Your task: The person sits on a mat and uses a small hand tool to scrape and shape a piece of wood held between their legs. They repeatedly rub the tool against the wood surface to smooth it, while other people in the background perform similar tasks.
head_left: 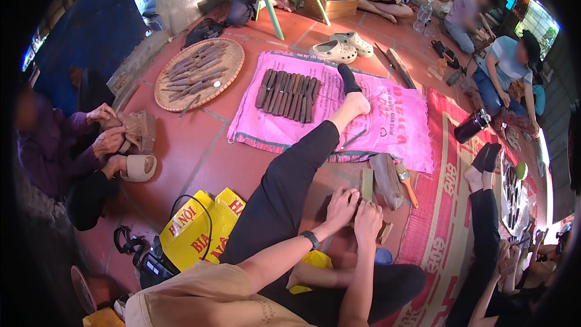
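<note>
My left hand (pixel 342 207) and my right hand (pixel 368 220) are side by side in front of my bent leg, fingers curled. What they grip is mostly hidden beneath the fingers. A greenish-grey bar (pixel 367 184) sticks out just beyond my right hand. Below that hand a brown wooden piece (pixel 384 233) shows in part. To the right lie a grey-brown block (pixel 386 180) and a paintbrush (pixel 407 184) with an orange handle. Farther off, a row of wooden-handled tools (pixel 287 96) rests on a pink sack (pixel 381 106), where my outstretched foot also lies.
A round woven tray (pixel 162 85) with more tools stands far left. Nearby at left, a person holds a brown carved piece (pixel 140 132). Yellow cardboard (pixel 195 227) and a black cable lie by my leg. A red patterned mat (pixel 433 218), clogs (pixel 333 51) and other seated people are around.
</note>
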The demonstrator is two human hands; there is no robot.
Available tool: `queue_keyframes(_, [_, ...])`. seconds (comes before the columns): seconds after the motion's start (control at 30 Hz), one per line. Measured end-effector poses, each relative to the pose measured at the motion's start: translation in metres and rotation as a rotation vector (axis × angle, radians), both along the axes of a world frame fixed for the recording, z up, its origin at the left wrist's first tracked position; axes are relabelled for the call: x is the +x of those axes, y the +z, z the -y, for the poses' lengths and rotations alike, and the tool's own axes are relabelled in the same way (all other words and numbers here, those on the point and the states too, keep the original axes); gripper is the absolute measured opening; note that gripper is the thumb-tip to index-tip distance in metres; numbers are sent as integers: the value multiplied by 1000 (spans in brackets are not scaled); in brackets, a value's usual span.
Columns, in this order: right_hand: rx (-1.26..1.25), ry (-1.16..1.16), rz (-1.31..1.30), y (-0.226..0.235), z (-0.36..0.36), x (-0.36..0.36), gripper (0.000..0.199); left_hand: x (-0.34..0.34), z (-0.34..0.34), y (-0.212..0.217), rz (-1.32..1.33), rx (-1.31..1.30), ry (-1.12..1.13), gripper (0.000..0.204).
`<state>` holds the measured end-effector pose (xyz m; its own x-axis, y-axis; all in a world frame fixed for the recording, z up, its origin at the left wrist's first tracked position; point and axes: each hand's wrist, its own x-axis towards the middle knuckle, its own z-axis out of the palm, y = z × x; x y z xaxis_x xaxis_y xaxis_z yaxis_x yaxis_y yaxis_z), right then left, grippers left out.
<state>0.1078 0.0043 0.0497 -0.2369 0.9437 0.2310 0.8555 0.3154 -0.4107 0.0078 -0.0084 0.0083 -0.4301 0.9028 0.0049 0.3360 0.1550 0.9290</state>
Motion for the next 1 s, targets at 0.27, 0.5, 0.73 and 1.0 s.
queue_keyframes(0.27, [-121, -39, -62, -33, -11, 4, 36, 3, -1, 4, -3, -10, 2, 38])
queue_keyframes(0.5, [-89, -50, -122, -28, -10, -1, 30, 3, -2, 4, -28, 12, 18, 36])
queue_keyframes(0.73, [-80, -48, -109, -37, -12, 2, 29, 3, -1, 7, -6, -21, -7, 39])
queue_keyframes(1.0, [-83, -45, -106, -35, -11, 2, 29, 2, -2, 8, -12, -28, -54, 38])
